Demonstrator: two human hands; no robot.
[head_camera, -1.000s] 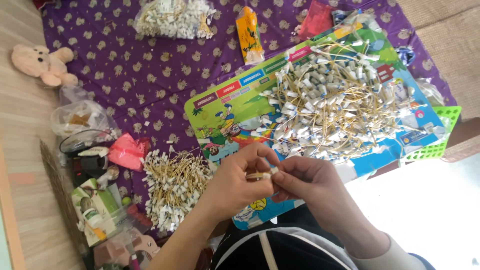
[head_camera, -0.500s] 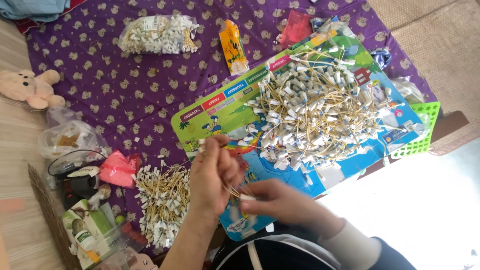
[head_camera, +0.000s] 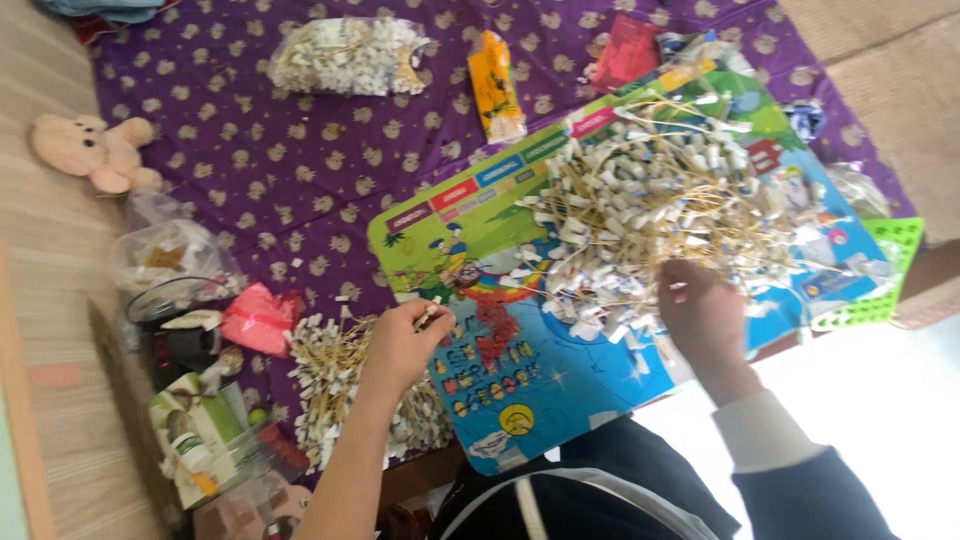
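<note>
Hands are working apart now, one on each heap of tagged sticks. Left hand is hovering over the small pile of thin pale sticks w/ white paper tags lying on the purple patterned cloth, just beside the colourful printed play board. Its fingers are pinching one tagged stick at the tips, wrist bent down, forearm coming up from the bottom edge. Right hand is resting on the near edge of the big heap of the same tagged sticks spread over the board, knuckles up, fingers curled into the heap; can't tell if it's gripping anything. Its arm is wearing a dark sleeve w/ white cuff. Pink teddy bear is lying well apart, far left.
</note>
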